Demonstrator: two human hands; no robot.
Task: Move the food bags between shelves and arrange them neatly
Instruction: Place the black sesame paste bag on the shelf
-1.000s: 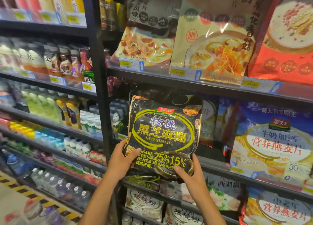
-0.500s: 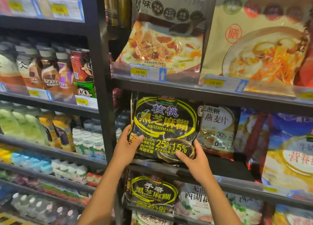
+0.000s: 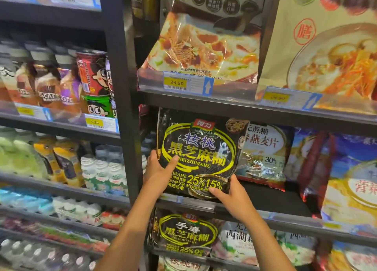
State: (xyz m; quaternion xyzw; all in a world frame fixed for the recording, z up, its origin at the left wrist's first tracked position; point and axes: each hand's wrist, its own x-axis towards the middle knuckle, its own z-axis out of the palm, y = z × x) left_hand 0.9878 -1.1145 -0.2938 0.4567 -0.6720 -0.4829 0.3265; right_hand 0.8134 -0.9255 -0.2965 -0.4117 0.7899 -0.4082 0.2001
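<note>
sesame bag (image 3: 199, 154): black, yellow rings | shelf (image 3: 244, 107): dark grey

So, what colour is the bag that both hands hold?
The bag is black with yellow rings; head view.

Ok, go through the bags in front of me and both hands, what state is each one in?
black sesame bag, upright, held by both hands at the middle shelf's front edge.
left hand, grips the bag's left edge, thumb on front.
right hand, grips its lower right corner.
oat bag, standing on that shelf, right of the held bag.
lower sesame bag, standing upright one level down.
</note>
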